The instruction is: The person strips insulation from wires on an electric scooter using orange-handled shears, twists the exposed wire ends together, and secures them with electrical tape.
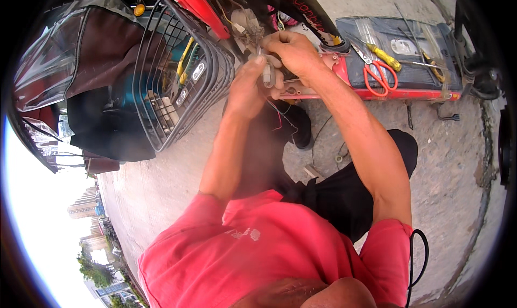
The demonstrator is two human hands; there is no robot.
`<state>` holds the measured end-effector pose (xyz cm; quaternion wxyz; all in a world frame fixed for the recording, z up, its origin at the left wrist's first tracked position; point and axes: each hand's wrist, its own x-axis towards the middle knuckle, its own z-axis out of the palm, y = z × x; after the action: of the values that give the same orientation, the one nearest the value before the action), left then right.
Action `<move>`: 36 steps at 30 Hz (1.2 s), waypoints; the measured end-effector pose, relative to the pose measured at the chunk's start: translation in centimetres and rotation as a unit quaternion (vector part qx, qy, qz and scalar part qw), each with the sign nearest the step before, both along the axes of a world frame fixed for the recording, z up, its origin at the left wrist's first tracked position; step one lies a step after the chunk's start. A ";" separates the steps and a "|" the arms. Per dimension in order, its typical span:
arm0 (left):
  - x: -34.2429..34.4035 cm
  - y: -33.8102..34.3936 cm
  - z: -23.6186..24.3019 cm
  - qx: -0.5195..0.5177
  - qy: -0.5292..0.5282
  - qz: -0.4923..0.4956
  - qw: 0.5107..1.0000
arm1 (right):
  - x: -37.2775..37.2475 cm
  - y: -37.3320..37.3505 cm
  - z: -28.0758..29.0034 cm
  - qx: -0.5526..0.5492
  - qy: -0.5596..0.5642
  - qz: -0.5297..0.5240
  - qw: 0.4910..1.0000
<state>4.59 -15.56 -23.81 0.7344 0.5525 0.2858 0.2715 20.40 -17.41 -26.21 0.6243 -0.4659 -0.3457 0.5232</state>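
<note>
Looks like a small pale wiring connector [267, 75] by the scooter's front, just right of the wire basket [177, 65], is being pinched by the left hand [246, 87] and right hand [293, 52], so careful fingertip alignment is probably needed next.

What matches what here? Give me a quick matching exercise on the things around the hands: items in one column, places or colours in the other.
Things:
1. scissors
2. wire basket
3. pale connector
4. screwdriver

Places or colours:
A. yellow handle, lying on the scooter footboard
B. dark grey, at the left, holding cables and boxes
C. red-orange handles, lying on the footboard
D. pinched between the left hand and right hand

Pairs: 1-C, 2-B, 3-D, 4-A
</note>
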 end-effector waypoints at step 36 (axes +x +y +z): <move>3.7 -1.4 -1.3 0.173 0.048 0.319 0.931 | 3.4 -1.9 2.4 0.057 -0.191 0.073 0.977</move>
<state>8.25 -16.99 -25.13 0.4881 0.5629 0.4301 0.5099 23.83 -19.32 -23.81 0.5323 -0.4941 -0.5208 0.4487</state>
